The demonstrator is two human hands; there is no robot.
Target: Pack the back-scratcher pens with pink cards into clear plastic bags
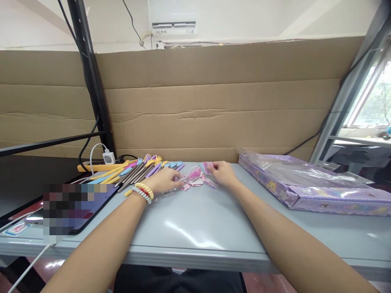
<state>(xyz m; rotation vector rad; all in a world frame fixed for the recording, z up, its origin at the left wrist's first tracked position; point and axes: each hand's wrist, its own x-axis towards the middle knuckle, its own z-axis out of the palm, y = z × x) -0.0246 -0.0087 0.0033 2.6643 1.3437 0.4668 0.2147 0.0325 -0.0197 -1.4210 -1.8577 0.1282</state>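
My left hand [163, 180], with scrunchy bands [143, 192] on its wrist, is closed at the middle of the table. Its fingers grip a clear plastic bag [166, 195]; a bright pink piece [194, 175] shows just beyond the fingertips. My right hand [224, 173] pinches a small pink printed card [208, 167] near the back of the table. Between the hands lie several small pink cards [210, 183], partly overlapping. Left of my left hand is a heap of sticks [137, 173] with metal rods, coloured handles and small hand-shaped ends, like back scratchers.
At the right lies a shallow purple printed box [330, 199] with clear plastic film over it. A dark tablet-like device [97, 207], partly blurred out, rests at the left by a white charger [108, 157] and cables. Cardboard [220, 97] stands behind the grey table [195, 228].
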